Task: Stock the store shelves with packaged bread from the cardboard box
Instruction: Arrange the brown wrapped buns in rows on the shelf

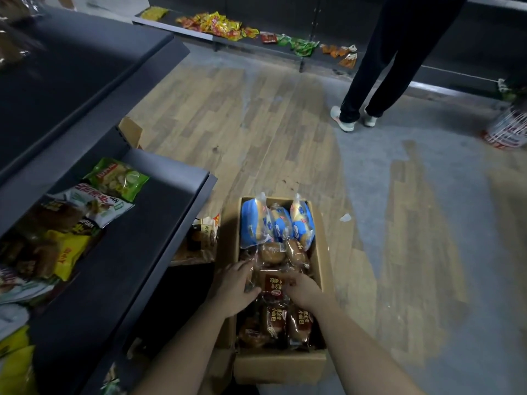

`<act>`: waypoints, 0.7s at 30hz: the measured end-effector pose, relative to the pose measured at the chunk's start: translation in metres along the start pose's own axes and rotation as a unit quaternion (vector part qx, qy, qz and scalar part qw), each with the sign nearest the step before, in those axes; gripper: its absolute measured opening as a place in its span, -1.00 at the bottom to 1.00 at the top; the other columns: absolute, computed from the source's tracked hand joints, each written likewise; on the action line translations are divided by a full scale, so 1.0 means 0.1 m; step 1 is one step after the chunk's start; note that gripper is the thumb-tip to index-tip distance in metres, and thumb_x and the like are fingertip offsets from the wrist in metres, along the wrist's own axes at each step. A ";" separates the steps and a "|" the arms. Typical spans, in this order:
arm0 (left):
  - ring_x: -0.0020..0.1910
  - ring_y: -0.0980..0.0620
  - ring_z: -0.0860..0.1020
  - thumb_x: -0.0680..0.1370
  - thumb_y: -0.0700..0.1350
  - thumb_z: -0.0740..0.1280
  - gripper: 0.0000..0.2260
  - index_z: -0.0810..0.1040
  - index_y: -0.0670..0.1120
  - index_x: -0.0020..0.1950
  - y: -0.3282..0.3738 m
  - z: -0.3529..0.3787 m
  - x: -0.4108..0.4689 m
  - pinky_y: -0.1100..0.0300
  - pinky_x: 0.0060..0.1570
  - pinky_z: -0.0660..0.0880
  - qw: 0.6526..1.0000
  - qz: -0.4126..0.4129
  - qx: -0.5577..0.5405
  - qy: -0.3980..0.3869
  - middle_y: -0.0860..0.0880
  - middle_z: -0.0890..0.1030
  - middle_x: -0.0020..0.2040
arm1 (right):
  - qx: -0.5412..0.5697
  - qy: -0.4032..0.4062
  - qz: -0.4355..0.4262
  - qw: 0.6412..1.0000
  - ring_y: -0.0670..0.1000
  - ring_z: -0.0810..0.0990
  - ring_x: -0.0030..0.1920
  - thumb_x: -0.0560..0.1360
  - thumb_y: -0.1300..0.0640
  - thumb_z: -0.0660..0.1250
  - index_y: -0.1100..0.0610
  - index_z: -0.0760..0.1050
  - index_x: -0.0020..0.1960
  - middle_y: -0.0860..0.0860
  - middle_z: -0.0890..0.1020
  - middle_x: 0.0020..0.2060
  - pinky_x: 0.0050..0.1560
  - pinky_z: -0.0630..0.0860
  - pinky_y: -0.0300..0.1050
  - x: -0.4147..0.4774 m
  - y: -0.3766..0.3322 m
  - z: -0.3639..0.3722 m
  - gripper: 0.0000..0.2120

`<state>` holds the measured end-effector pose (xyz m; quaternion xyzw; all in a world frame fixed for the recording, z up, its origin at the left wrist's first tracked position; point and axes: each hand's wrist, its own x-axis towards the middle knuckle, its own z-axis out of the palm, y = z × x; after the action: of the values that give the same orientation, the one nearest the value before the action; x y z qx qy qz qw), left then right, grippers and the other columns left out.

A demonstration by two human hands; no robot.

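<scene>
Head view: left hand (233,289) and right hand (303,289), fingers curled, grip opposite edges of a clear brown-labelled bread packet (273,280) inside the open brown cardboard box (281,367) on the floor — blue-and-white bread bags (278,223) at its far end, dark metal shelf (159,215) just beside it.

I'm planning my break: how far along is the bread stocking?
Early, it seems. Done: the shelf holds snack packets; whether any is bread I cannot tell. In hand: the left hand and right hand both grip a brown-labelled bread pack in the middle of the cardboard box. Left: the box looks nearly full, with blue bread packs at its far end and brown packs nearest the person.
</scene>
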<state>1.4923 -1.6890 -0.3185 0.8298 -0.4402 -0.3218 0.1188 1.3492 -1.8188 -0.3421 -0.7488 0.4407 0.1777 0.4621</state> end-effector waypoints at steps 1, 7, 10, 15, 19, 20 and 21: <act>0.51 -0.01 0.21 0.57 0.09 0.32 -0.37 0.16 0.04 0.58 0.01 0.01 0.02 0.07 0.46 0.18 1.000 -0.003 -0.011 0.002 0.05 0.23 0.55 | 0.014 -0.010 -0.002 1.000 -0.07 0.59 -0.10 0.55 0.19 0.26 -0.08 0.49 0.35 0.01 0.61 0.18 -0.16 0.51 -0.27 0.01 0.00 0.01 -0.59; 0.52 -0.01 0.20 0.59 -0.01 0.34 -0.38 0.15 0.00 0.58 0.07 0.01 0.02 0.08 0.44 0.20 0.997 -0.021 -0.068 0.010 0.03 0.21 0.56 | 0.090 -0.043 -0.037 0.994 -0.20 0.57 -0.27 0.52 0.32 0.27 0.03 0.52 0.28 0.04 0.63 -0.03 -0.26 0.47 -0.34 0.00 -0.03 0.12 -0.62; 0.52 -0.02 0.20 0.58 0.00 0.34 -0.37 0.14 0.02 0.58 0.03 0.01 0.01 0.01 0.44 0.23 0.995 -0.042 -0.092 -0.001 0.03 0.20 0.57 | 0.123 -0.004 -0.015 0.992 -0.23 0.60 -0.37 0.54 0.33 0.28 0.16 0.54 0.24 0.05 0.63 -0.08 -0.40 0.45 -0.38 -0.02 -0.09 0.11 -0.70; 0.50 -0.03 0.23 0.57 0.03 0.36 -0.37 0.16 0.05 0.58 0.08 -0.07 -0.07 -0.02 0.41 0.30 0.992 -0.058 -0.111 0.011 0.04 0.22 0.55 | 0.132 0.082 -0.031 0.987 -0.12 0.60 -0.16 0.43 0.30 0.44 0.10 0.63 0.02 -0.03 0.64 -0.10 -0.24 0.52 -0.32 -0.14 -0.17 -0.06 -0.80; 0.47 -0.02 0.28 0.58 0.00 0.35 -0.40 0.19 0.04 0.57 0.20 -0.23 -0.15 0.04 0.37 0.30 0.993 -0.044 -0.112 0.023 0.03 0.27 0.53 | 0.168 0.135 -0.037 0.976 0.00 0.60 -0.09 0.37 0.31 0.49 0.01 0.49 -0.14 -0.01 0.60 -0.10 -0.04 0.58 -0.05 -0.32 -0.25 -0.28 -0.73; 0.46 -0.02 0.30 0.58 -0.01 0.35 -0.40 0.20 0.04 0.57 0.24 -0.29 -0.17 0.07 0.34 0.31 0.993 -0.039 -0.112 0.028 0.02 0.29 0.52 | 0.175 0.143 -0.045 0.973 0.02 0.62 -0.09 0.37 0.32 0.49 0.02 0.49 -0.14 0.01 0.60 -0.06 -0.07 0.59 -0.05 -0.37 -0.29 -0.35 -0.73; 0.44 -0.01 0.32 0.58 -0.01 0.35 -0.41 0.20 0.03 0.56 0.28 -0.35 -0.19 0.11 0.31 0.33 0.993 -0.034 -0.113 0.031 0.02 0.29 0.51 | 0.182 0.149 -0.056 0.970 0.03 0.63 -0.12 0.37 0.33 0.48 0.03 0.48 -0.14 0.05 0.61 -0.05 -0.16 0.60 -0.07 -0.43 -0.33 -0.42 -0.74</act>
<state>1.4887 -1.6930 -0.2703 0.8350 -0.3693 -0.3474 0.2140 1.3469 -1.8274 -0.2744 -0.6935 0.4872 -0.0449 0.5289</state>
